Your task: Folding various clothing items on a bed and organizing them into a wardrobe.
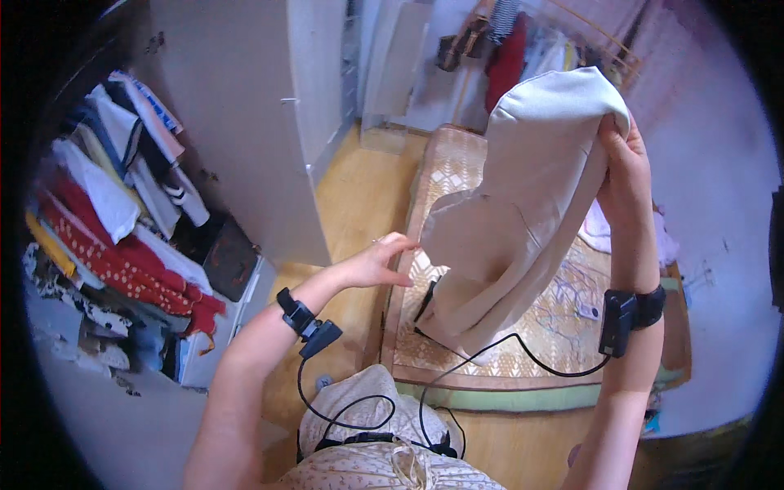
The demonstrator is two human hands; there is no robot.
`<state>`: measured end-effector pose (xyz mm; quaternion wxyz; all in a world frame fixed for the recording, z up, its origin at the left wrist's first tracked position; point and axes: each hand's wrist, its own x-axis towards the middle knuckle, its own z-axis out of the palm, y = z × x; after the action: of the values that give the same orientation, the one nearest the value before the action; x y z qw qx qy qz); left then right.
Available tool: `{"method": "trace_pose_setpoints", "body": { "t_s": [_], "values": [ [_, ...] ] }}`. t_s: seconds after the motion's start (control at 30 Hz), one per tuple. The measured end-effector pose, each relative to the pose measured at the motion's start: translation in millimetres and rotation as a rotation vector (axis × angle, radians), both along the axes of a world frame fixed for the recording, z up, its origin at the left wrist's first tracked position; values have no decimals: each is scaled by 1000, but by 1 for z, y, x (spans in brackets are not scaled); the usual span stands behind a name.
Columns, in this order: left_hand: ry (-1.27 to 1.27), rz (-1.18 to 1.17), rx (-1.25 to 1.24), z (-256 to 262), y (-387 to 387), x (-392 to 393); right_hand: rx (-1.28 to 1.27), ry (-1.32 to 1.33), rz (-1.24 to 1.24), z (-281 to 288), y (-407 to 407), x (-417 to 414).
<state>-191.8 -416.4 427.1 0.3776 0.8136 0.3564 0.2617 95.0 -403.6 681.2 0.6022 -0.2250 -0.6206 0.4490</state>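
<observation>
A pale beige cloth garment (539,165) hangs in front of me, creased and partly folded over; its exact kind I cannot tell. My right hand (628,153) pinches its upper right edge, thumb on the near face. To the left of the cloth, my left hand (386,260) holds nothing, its thumb and fingers spread, close to the garment's left edge. The garment's lower end hangs over the mat-covered bed (407,343); whether it touches the mat is unclear. A dark edge (424,306) shows beside that lower end.
Clothes (122,245) hang in an open wardrobe on the left, beside a dark box (231,260) and a wardrobe door (245,122). More garments hang on a rack (600,30) at the back. Cables run from both wrist straps to my waist. Thin cords (563,294) lie on the bed.
</observation>
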Motion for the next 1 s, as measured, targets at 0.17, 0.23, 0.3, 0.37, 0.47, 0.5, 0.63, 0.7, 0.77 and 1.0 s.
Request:
{"method": "trace_pose_setpoints", "body": {
  "t_s": [0.17,0.23,0.3,0.37,0.47,0.5,0.63,0.7,0.77,1.0],
  "values": [
    [-753,-348,-976,-17,1,114,16,33,-122,10,-27,57],
    [-949,-441,-947,-27,-2,139,12,28,-141,14,-40,65],
    [-963,-382,-1022,-11,0,149,-6,12,-242,16,-56,86],
    [-953,-261,-805,4,16,143,-18,-4,-314,18,-66,106],
    [-963,-62,-540,75,53,96,-146,-248,-500,19,-91,152],
    [-912,-1,-417,105,59,85,-145,-246,-517,15,-99,156],
    [-800,62,-64,172,77,55,-234,-432,-539,-16,-104,161],
    [-724,-64,36,193,93,51,-267,-326,-452,-24,-103,159],
    [-662,16,197,202,96,49,-250,-275,-436,-32,-100,156],
    [-86,-101,693,219,90,10,-287,-530,-319,-32,-92,117]
  ]
}}
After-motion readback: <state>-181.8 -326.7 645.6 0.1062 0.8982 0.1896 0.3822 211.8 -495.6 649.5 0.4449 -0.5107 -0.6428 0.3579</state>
